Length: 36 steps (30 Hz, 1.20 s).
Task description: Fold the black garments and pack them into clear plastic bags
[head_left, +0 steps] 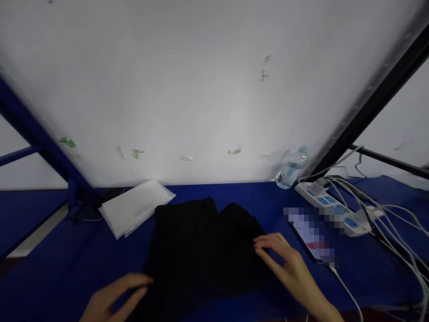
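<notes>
A black garment (201,246) lies folded on the blue table (50,277) in front of me. My left hand (114,299) rests at the garment's near left edge, fingers stretched out and touching the cloth. My right hand (288,266) lies at the garment's right edge with its fingertips on the fabric. Neither hand closes around anything that I can see.
A stack of white plastic bags (134,206) lies at the back left. A water bottle (292,168) stands against the white wall. A phone (313,237), a power strip (330,206) and several white cables (395,223) lie to the right.
</notes>
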{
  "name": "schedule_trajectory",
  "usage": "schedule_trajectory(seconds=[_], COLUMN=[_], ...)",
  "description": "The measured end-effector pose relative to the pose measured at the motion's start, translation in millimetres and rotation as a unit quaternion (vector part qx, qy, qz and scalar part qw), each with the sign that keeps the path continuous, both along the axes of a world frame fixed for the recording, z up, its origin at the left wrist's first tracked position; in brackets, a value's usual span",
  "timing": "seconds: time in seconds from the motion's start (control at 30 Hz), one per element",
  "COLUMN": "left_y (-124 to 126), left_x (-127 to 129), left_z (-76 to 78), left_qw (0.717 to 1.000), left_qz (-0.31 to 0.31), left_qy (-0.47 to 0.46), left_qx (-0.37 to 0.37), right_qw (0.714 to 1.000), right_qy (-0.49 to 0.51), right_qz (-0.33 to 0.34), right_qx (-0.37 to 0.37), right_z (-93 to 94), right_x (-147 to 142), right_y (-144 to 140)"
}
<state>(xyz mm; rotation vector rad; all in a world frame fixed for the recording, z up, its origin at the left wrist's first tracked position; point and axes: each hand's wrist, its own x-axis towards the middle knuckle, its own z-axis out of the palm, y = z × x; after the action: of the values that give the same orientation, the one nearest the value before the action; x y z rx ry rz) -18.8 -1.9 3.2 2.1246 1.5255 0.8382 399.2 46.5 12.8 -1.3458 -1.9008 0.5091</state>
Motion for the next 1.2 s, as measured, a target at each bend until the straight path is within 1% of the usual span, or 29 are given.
schedule_trajectory(seconds=[0.03,0.07,0.1,0.13,0.2,0.3,0.4,0.47,0.53,0.63,0.73,0.8,0.9,0.97,1.0,1.13,1.2], left_y=[13.9,29.2,44.9,60.3,86.3,107.7,110.7,108.1,105.5,104.3,105.2,105.7,105.1,103.7,102.7,97.4,95.3], left_x=[0.3,1.3,2.6,4.0,6.1,5.3,1.5,-0.4,-1.0,-0.3,0.8,1.9,4.9,7.5,8.6,10.0,9.6], left_z=[8.2,15.5,21.0,24.1,22.0,3.4,-15.7,-20.5,-18.8,-11.0,-5.2,-3.0,-1.3,-0.8,-0.7,1.1,3.4], left_qw=[0.999,0.996,0.992,0.990,0.990,0.991,0.989,0.989,0.989,0.993,0.994,0.994,0.992,0.991,0.990,0.984,0.980], left_qz=[0.050,0.088,0.116,0.132,0.128,0.127,0.142,0.149,0.144,0.119,0.100,0.095,0.109,0.121,0.124,0.125,0.116], left_qy=[-0.019,-0.032,-0.039,-0.038,-0.025,0.005,0.017,0.003,-0.009,-0.006,-0.008,-0.018,-0.038,-0.049,-0.055,-0.085,-0.099], left_qx=[-0.004,-0.013,-0.015,-0.022,-0.049,-0.051,-0.027,-0.013,-0.008,-0.018,-0.034,-0.046,-0.042,-0.038,-0.042,-0.097,-0.128], right_qw=[1.000,1.000,0.999,0.999,0.997,0.994,0.991,0.992,0.992,0.991,0.989,0.989,0.990,0.987,0.986,0.981,0.978], right_qy=[0.005,0.006,0.003,-0.005,-0.033,-0.088,-0.102,-0.077,-0.055,-0.064,-0.082,-0.075,-0.015,0.028,0.032,-0.040,-0.061], right_qz=[-0.009,-0.018,-0.026,-0.033,-0.043,-0.063,-0.082,-0.100,-0.112,-0.114,-0.118,-0.108,-0.109,-0.132,-0.143,-0.162,-0.181], right_qx=[0.009,0.021,0.032,0.042,0.048,0.032,0.015,0.015,0.016,0.004,-0.031,-0.066,-0.088,-0.082,-0.083,-0.102,-0.086], right_z=[4.9,8.8,11.3,12.1,8.3,-8.9,-28.5,-36.1,-37.6,-32.8,-25.1,-19.1,-10.9,-9.9,-11.3,-18.6,-13.4], right_x=[-3.1,-6.1,-8.7,-11.0,-14.0,-14.1,-9.8,-5.0,0.6,8.3,12.9,14.2,13.8,12.9,12.7,14.9,12.7], right_y=[11.8,24.8,38.3,51.4,74.2,94.3,98.9,97.1,93.4,85.5,75.9,70.8,69.0,71.5,73.0,74.8,71.8])
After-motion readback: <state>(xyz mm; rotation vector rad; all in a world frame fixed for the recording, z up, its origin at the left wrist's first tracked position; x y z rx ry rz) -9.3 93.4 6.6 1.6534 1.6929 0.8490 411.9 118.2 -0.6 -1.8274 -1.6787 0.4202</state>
